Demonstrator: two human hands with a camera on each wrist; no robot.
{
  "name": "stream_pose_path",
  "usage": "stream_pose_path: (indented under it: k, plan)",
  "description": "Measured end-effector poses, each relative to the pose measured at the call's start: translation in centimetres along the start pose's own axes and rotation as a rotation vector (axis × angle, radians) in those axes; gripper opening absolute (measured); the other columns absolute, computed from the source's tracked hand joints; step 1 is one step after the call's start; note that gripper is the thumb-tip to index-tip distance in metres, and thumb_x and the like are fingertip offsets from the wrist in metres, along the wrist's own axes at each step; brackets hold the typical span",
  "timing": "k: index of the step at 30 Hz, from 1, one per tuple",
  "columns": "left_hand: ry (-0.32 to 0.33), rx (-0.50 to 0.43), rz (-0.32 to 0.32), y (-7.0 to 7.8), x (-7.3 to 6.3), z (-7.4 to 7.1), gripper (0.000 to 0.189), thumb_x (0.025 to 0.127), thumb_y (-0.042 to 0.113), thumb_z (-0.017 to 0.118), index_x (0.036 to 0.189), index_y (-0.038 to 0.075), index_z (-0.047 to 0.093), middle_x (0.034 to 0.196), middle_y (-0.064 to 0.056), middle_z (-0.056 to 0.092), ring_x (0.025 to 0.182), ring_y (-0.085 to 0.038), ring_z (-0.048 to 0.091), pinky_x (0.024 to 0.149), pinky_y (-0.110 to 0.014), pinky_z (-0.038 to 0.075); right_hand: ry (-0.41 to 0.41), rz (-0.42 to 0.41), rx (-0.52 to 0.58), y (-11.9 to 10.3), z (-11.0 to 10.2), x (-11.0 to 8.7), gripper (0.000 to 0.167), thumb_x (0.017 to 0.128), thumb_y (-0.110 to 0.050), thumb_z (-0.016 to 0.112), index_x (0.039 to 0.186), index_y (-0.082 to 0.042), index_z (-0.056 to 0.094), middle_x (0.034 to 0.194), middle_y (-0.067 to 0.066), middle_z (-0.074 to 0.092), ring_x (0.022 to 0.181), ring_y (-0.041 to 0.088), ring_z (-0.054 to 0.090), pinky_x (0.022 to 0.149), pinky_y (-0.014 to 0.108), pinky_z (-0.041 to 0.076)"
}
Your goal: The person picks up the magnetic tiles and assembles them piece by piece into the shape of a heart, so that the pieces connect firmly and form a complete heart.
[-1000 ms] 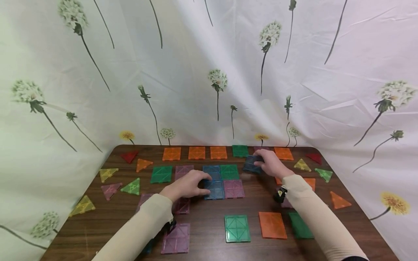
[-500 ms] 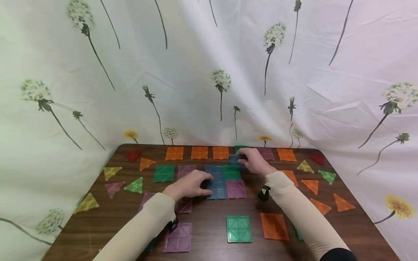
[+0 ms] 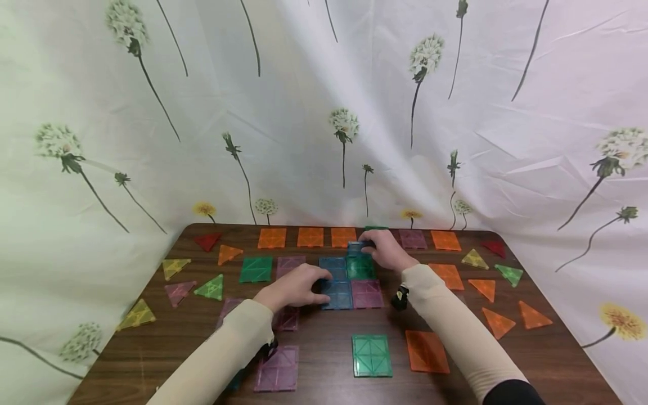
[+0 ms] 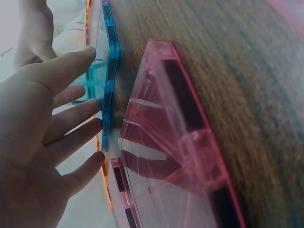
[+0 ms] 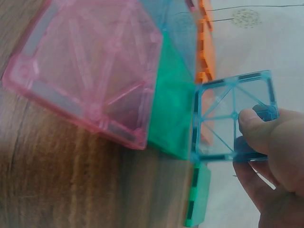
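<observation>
My right hand (image 3: 387,249) pinches a blue square magnetic tile (image 5: 216,118) between thumb and fingers. This tile stands upright or tilted, its lower edge at the far edge of a flat green square tile (image 3: 360,270). Left of the green tile lies a blue square tile (image 3: 332,269), with another blue one (image 3: 340,295) in front of it. A pink-purple square tile (image 3: 367,294) completes the two-by-two block. My left hand (image 3: 296,288) is spread at the block's left side, its thumb and fingertips touching or very near the blue edge (image 4: 111,61).
Orange square tiles (image 3: 310,237) line the back of the wooden table, before a dandelion-print cloth (image 3: 283,140). Triangular tiles (image 3: 210,288) lie at both sides. Nearer me are a green square (image 3: 372,356), an orange square (image 3: 426,351) and a purple square (image 3: 277,368).
My right hand has carried the blue tile leftward from the back right to the green tile's far edge. My left hand has stayed beside the blue tiles.
</observation>
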State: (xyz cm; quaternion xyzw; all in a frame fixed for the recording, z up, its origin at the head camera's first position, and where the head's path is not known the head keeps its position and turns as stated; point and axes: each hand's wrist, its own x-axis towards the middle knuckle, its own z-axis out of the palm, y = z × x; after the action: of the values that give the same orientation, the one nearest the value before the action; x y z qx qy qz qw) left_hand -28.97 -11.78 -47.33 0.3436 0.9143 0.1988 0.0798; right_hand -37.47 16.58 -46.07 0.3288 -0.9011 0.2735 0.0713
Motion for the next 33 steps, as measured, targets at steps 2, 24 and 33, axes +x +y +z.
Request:
stream_pose_path:
  k: [2,24,33]
  plan:
    - [-0.001,-0.001,0.004,0.0,0.0,0.1,0.047,0.098,0.035,0.077,0.137,0.011,0.068,0.136,-0.007,0.069,0.125,-0.024,0.065,0.106,-0.045,0.052,-0.012,0.021,0.008,0.1,0.1,0.0,0.017,0.097,0.000,0.074,0.113,-0.002,0.077,0.112,0.013,0.076,0.103,0.028,0.071,0.090,0.046,0.060]
    - [-0.011,-0.019,0.004,0.1,0.3,-0.3,0.047,0.098,0.035,0.077,0.138,0.013,0.068,0.138,-0.006,0.068,0.127,-0.024,0.063,0.106,-0.045,0.052,-0.072,0.301,0.173,2.0,0.2,-1.1,0.018,0.103,-0.017,0.071,0.117,-0.006,0.074,0.105,0.005,0.073,0.088,0.020,0.062,0.085,0.041,0.053]
    - [0.005,-0.086,0.050,-0.6,0.7,-0.8,0.044,0.099,0.031,0.076,0.136,0.008,0.068,0.134,-0.008,0.069,0.125,-0.025,0.065,0.104,-0.046,0.053,-0.065,0.269,0.170,2.0,0.6,-0.9,0.017,0.103,-0.013,0.070,0.117,-0.004,0.073,0.105,0.008,0.072,0.088,0.020,0.062,0.082,0.041,0.052]
